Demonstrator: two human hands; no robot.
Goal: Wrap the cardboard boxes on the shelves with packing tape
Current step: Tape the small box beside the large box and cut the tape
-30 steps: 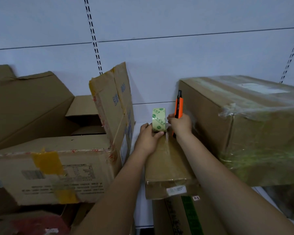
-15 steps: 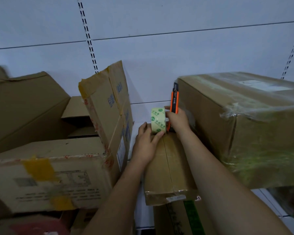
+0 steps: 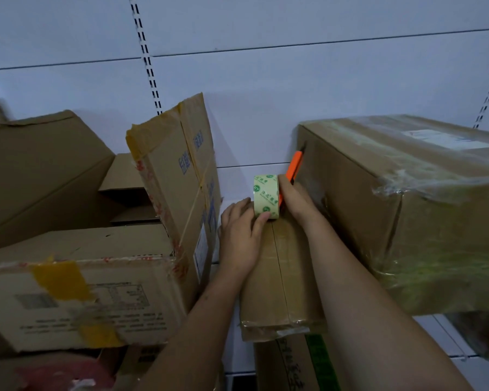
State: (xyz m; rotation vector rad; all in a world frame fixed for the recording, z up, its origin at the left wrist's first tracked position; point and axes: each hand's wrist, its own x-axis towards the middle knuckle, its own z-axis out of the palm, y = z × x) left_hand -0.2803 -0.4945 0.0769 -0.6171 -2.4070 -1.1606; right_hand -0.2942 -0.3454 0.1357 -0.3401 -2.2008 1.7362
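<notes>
head view: a narrow cardboard box point(image 3: 280, 277) lies on the shelf between a leaning open carton point(image 3: 178, 176) and a large film-wrapped box point(image 3: 407, 210). the tape roll point(image 3: 266, 196) stands on edge at the narrow box's far end. the left hand point(image 3: 242, 235) rests on the box top, its thumb touching the roll. the right hand point(image 3: 297, 200) grips an orange utility knife point(image 3: 294, 166) and presses against the roll's right side.

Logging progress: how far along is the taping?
Done: the big right box is already film-wrapped. In hand: the narrow middle box, left hand pressing it and thumbing the tape roll, right hand holding roll and orange cutter. Left: the open boxes on the left.
</notes>
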